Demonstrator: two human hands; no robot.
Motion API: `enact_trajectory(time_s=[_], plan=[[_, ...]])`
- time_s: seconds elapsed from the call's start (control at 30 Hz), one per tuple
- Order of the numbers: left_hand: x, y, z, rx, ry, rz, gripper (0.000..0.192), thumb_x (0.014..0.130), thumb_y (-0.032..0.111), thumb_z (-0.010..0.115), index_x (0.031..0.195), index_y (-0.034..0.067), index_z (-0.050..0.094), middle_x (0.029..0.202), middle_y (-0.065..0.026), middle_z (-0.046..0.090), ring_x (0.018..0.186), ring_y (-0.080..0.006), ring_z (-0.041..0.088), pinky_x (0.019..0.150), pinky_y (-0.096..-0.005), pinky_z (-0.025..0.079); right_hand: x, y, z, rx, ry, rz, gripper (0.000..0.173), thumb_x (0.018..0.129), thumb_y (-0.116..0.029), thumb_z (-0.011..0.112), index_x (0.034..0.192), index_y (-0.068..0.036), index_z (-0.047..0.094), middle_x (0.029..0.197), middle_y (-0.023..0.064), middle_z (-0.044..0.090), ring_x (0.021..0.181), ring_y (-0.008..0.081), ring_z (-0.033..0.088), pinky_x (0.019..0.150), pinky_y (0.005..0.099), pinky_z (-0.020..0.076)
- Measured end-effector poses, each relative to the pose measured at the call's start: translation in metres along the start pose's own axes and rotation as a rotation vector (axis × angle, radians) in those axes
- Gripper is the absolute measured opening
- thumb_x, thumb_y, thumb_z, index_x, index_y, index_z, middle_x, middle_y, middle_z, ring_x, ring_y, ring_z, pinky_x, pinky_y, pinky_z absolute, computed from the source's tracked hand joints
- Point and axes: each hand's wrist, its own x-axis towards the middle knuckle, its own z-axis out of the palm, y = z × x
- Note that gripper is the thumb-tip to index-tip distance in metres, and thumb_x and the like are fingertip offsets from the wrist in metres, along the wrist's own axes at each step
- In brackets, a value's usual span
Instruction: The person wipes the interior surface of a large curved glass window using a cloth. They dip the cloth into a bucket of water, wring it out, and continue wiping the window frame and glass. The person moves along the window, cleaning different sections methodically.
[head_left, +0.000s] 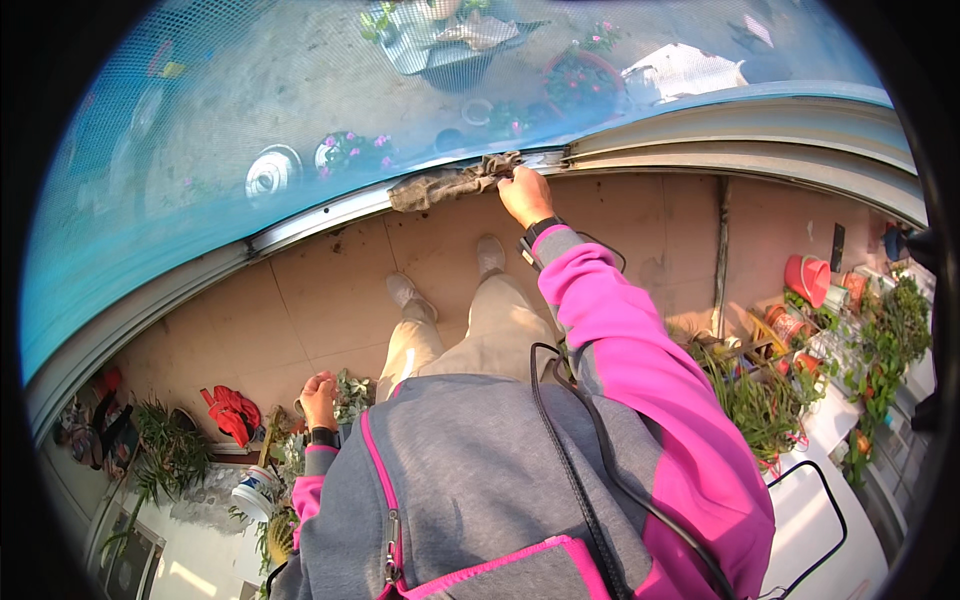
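Observation:
My right hand (525, 196) grips one end of a crumpled brown rag (436, 187). The rag lies along the metal frame track (330, 211) at the foot of a blue mesh screen (202, 135), partly over its edge. My left hand (320, 397) hangs low at my left side, near a potted plant (354, 397), with its fingers curled. Nothing shows in it, but its palm is hidden.
Beyond the mesh are flowering plants (356, 150) and a white round object (273, 174). To the right stand a red bucket (808, 279) and leafy potted plants (750, 390). At left are a red cloth (231, 414) and a white tub (255, 493). Black cables (600, 450) cross my jacket.

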Motion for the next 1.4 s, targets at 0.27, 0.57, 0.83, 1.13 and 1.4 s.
enact_trajectory(time_s=[0.27, 0.57, 0.83, 1.13, 1.4], plan=[[0.002, -0.028, -0.011, 0.010, -0.044, -0.031, 0.019, 0.092, 0.008, 0.063, 0.111, 0.004, 0.068, 0.101, -0.0072, 0.074, 0.087, -0.0137, 0.070, 0.067, -0.0237, 0.053, 0.014, 0.010, 0.013, 0.800, 0.048, 0.303, 0.011, 0.083, -0.008, 0.068, 0.074, -0.004, 0.064, 0.061, 0.0053, 0.061, 0.045, 0.0111, 0.050, 0.038, 0.0309, 0.0376], [0.001, -0.042, -0.005, -0.065, 0.051, -0.026, 0.020, 0.091, 0.005, 0.062, 0.109, 0.000, 0.067, 0.096, -0.0049, 0.072, 0.078, -0.0098, 0.064, 0.066, -0.0224, 0.049, -0.029, 0.031, -0.043, -0.275, 0.320, -0.068, 0.021, 0.095, -0.022, 0.054, 0.108, -0.006, 0.050, 0.101, 0.0240, 0.069, 0.080, 0.0434, 0.069, 0.070, 0.0555, 0.0543], [0.002, -0.056, -0.016, -0.037, 0.062, -0.039, 0.020, 0.091, 0.004, 0.062, 0.111, 0.000, 0.066, 0.097, -0.0074, 0.072, 0.081, -0.0138, 0.067, 0.071, -0.0262, 0.055, -0.024, 0.032, -0.048, -0.519, 0.024, -0.198, 0.029, 0.089, -0.009, 0.057, 0.117, -0.005, 0.056, 0.130, 0.0166, 0.057, 0.098, 0.0403, 0.069, 0.083, 0.0508, 0.0561], [-0.015, -0.067, -0.026, -0.166, 0.088, -0.035, 0.022, 0.090, 0.005, 0.064, 0.111, -0.002, 0.067, 0.099, -0.0089, 0.073, 0.081, -0.0126, 0.066, 0.066, -0.0233, 0.049, -0.016, -0.009, -0.005, -0.309, 0.050, -0.062, 0.038, 0.085, -0.011, 0.061, 0.121, -0.001, 0.053, 0.126, 0.0268, 0.057, 0.106, 0.0430, 0.066, 0.090, 0.0498, 0.0553], [-0.012, -0.053, -0.032, -0.099, 0.084, -0.073, 0.017, 0.091, 0.005, 0.063, 0.107, 0.001, 0.068, 0.097, -0.0061, 0.073, 0.079, -0.0106, 0.065, 0.066, -0.0231, 0.050, -0.006, -0.020, 0.010, -0.115, 0.125, -0.290, 0.018, 0.082, -0.014, 0.064, 0.098, -0.006, 0.064, 0.092, 0.0203, 0.068, 0.096, 0.0424, 0.065, 0.085, 0.0497, 0.0542]])
